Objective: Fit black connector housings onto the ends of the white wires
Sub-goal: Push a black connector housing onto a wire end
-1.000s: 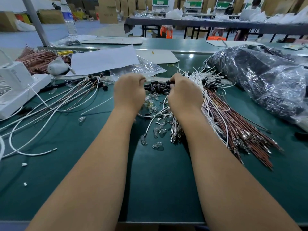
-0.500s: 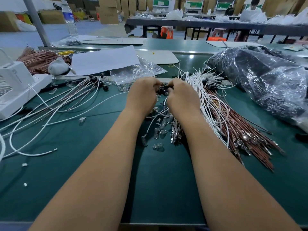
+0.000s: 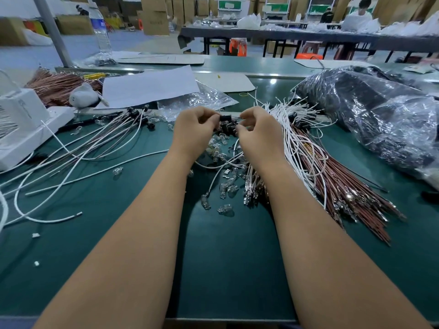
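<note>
Green bench [image 3: 228, 269], white wires [image 3: 59, 167], brown wires [image 3: 344, 186], glass bulbs [image 3: 225, 188]

Both hands meet over the green bench; the left hand [image 3: 194, 129] pinches a black connector housing [image 3: 225, 118] at its fingertips; the right hand [image 3: 259, 131], fingers curled, holds a thin wire end up to it; white wires [image 3: 294, 138] fan just beside; small glass bulbs [image 3: 224, 186] lie scattered below.

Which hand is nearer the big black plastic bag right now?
Right. The right hand sits beside the white wires, toward the black plastic bag; the left hand is farther off, beyond the right hand.
</note>
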### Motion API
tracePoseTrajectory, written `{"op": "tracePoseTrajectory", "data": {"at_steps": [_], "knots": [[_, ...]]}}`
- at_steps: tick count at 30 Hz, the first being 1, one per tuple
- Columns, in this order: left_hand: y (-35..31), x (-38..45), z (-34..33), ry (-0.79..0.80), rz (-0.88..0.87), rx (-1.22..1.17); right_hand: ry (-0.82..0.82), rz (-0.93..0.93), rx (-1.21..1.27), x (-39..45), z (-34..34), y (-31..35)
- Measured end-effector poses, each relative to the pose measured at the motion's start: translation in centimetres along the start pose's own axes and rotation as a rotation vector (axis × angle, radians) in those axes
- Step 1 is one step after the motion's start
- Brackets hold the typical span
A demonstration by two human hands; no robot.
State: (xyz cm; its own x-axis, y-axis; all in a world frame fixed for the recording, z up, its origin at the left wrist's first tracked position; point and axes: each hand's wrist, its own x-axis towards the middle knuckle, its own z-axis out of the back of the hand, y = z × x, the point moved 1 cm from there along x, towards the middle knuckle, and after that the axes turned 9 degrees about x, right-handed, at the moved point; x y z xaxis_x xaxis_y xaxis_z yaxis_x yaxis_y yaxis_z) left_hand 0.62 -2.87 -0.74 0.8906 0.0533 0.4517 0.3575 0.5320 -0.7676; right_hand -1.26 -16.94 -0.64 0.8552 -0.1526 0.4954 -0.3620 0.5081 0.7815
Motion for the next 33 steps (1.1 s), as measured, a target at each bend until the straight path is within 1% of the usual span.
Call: {"op": "tracePoseTrajectory", "data": {"at_steps": [6,13,19,25,30,33], "knots": [[0.3,0.2,0.4,0.003,0.043,-0.092,-0.078,0.040,0.072,0.1,0.1,-0.1],[0.4,0.2,0.5,0.027,0.045,-0.120,-0.129,0.085,0.107,0.0,0.4,0.4],[0.4,0.2,0.5,0.029,0.017,-0.150,-0.133,-0.004,0.215,0.0,0.5,0.6],[0.0,0.0,0.5,0.054,-0.027,-0.118,-0.142,-0.060,0.303,0.1,0.6,0.6],[-0.5,-0.1,0.1,0.071,-0.071,-0.077,-0.099,0.006,0.251,0.0,0.4,0.5],[-0.7,-0.2,0.1,0.079,-0.062,-0.096,-0.095,0.034,0.221,0.0,0.1,0.5]]}}
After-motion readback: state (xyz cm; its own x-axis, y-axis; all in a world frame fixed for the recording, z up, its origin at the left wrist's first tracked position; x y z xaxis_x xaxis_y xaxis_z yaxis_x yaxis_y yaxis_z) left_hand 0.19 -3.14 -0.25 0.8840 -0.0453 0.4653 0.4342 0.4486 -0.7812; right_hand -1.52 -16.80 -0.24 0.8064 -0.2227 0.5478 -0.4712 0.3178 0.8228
